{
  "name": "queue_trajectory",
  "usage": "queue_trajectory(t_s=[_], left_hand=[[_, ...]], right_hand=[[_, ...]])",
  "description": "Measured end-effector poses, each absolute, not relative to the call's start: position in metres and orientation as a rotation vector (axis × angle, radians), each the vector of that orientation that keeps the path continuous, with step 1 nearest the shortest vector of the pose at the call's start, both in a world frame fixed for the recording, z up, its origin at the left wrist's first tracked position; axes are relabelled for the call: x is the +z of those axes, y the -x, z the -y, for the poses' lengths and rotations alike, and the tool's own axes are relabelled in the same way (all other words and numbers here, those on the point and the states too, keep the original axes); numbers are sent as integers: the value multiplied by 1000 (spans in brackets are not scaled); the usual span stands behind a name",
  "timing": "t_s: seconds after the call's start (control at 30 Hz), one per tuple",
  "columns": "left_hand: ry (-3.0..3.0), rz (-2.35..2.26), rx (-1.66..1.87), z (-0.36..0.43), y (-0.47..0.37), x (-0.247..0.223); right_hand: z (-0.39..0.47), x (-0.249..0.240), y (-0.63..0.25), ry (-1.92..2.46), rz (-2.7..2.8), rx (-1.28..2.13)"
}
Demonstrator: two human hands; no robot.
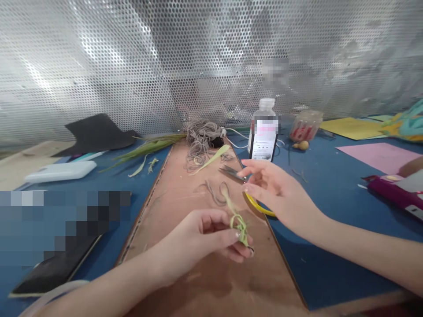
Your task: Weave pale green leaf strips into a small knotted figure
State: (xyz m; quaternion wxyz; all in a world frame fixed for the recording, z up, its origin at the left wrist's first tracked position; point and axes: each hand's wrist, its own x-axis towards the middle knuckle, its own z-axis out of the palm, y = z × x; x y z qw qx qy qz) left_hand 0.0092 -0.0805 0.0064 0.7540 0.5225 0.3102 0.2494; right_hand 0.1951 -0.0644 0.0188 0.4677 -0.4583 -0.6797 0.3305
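My left hand (pixel 211 235) pinches a small knotted loop of green leaf strip (pixel 243 231) between thumb and fingers, above the wooden board (pixel 158 229). A thin pale end of the strip sticks up from the knot. My right hand (pixel 274 185) hovers over the right edge of the board, its fingers apart and slightly bent. Beneath it lie scissors with yellow handles (pixel 256 204), the blades pointing to the far left. Whether the fingertips touch the scissors I cannot tell. Beyond both hands, a loose leaf strip (pixel 211 159) rests on the board beside grey cord (pixel 203 136).
A phone (pixel 263 140) leans on a clear bottle (pixel 266 105) at the back. Long green leaves (pixel 152 144), black sheet (pixel 95 132) and a white case (pixel 61 171) lie left. Pink paper (pixel 380 156), yellow paper (pixel 350 127) and a jar (pixel 306 124) are right. A perforated metal screen (pixel 132 66) stands behind.
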Motion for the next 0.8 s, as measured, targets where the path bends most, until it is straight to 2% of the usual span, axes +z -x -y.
queue_trajectory(t_s=[0.2, 0.5, 0.6, 0.8], left_hand=[[-1015, -639, 685, 75, -7, 1], [-1067, -664, 732, 74, -7, -3], [-1130, -690, 736, 74, -7, -2], [-1189, -809, 722, 73, -10, -3]], right_hand=[[74, 15, -194, 992, 2031, 464], [79, 10, -192, 876, 2190, 351], [79, 13, -193, 957, 2218, 409], [77, 16, -195, 1101, 2117, 766]])
